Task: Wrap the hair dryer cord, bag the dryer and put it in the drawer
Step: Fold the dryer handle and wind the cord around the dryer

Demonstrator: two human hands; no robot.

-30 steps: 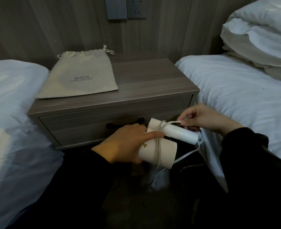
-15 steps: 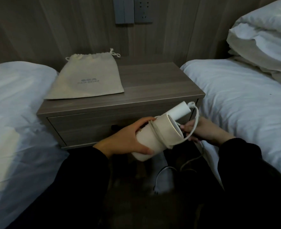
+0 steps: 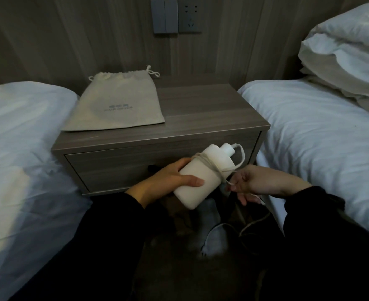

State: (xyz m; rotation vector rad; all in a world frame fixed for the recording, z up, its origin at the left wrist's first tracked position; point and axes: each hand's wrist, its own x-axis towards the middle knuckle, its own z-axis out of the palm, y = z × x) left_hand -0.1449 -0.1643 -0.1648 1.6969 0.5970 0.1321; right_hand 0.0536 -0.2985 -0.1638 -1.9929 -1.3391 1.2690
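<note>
Your left hand (image 3: pixel 170 177) grips the white hair dryer (image 3: pixel 203 181) by its barrel, in front of the closed drawer (image 3: pixel 114 168); your right hand (image 3: pixel 259 181) pinches the cord (image 3: pixel 209 167), which is looped around the dryer; the drawstring bag (image 3: pixel 116 105) lies flat on the nightstand (image 3: pixel 211 109).

You face a dim wood-panelled wall (image 3: pixel 70 40) with a grey switch-and-socket plate (image 3: pixel 176 16). A grey wood-grain nightstand (image 3: pixel 200 109) stands between a white-sheeted left bed (image 3: pixel 16 131) and a right bed (image 3: pixel 309 131) bearing stacked white pillows (image 3: pixel 348 51).
</note>
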